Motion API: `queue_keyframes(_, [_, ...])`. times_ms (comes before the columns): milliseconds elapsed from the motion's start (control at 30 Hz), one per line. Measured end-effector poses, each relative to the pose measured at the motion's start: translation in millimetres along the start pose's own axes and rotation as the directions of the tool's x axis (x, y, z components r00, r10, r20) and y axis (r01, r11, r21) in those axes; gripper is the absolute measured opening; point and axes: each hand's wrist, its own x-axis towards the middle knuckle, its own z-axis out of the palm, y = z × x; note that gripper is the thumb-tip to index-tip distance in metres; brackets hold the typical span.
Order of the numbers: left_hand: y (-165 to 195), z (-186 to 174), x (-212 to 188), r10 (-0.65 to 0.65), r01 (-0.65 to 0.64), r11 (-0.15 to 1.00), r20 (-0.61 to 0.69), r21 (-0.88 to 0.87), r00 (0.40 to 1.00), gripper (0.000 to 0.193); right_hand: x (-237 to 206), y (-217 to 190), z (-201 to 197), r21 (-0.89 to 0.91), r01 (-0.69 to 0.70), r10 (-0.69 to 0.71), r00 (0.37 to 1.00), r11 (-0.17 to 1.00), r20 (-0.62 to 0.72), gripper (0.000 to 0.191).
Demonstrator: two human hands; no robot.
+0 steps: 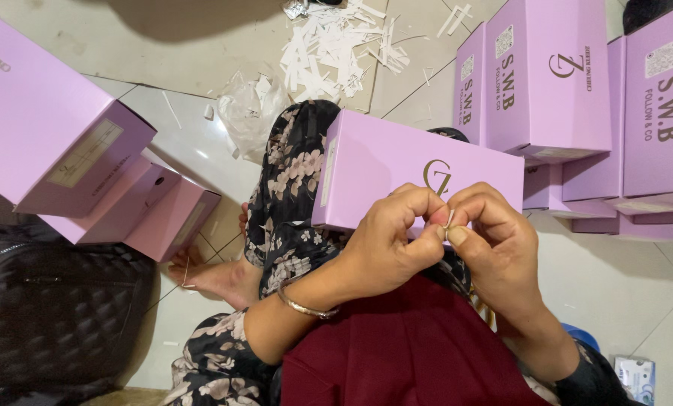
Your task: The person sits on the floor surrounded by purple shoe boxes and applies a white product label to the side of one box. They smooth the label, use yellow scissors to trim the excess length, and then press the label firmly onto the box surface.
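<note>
My left hand [393,240] and my right hand [494,244] meet in front of me, fingertips pinched together on a small thin pale strip [449,219]. A thin metal bangle circles my left wrist. Just beyond the hands a lilac shoe box [396,162] rests on my knee, lid up, with a gold emblem on top. I sit on the floor in floral trousers and a dark red top, one bare foot showing at lower left.
Lilac boxes are stacked at the left [50,128] and at the right [577,83]. White paper scraps [336,45] and a clear plastic bag [250,109] litter the tiled floor ahead. A black quilted bag [50,316] lies at lower left.
</note>
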Motion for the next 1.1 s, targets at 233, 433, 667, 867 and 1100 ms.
queue_keyframes(233, [2,-3,2,-0.03,0.045,0.98,0.077,-0.193,0.997,0.011,4,-3,-9,0.077,-0.04,0.041,0.999,0.996,-0.002,0.002])
queue_keyframes(433, [16,-6,4,0.236,-0.205,0.954,-0.127,0.218,0.963,0.01,0,-13,-7,-0.187,0.132,-0.153,0.983,0.973,-0.1,0.007])
queue_keyframes(667, [26,-3,1,0.343,-0.269,0.902,-0.18,0.338,0.922,0.012,-3,-19,-1,-0.207,0.127,-0.151,0.983,0.97,-0.106,0.007])
queue_keyframes(867, [27,-4,1,0.397,-0.296,0.859,-0.18,0.418,0.9,0.014,-2,-21,1,-0.3,0.188,-0.215,0.975,0.935,-0.061,0.012])
queue_keyframes(1100, [31,-3,4,0.488,-0.357,0.751,-0.104,0.555,0.866,0.015,4,-28,2,-0.563,0.25,-0.326,0.945,0.788,-0.037,0.019])
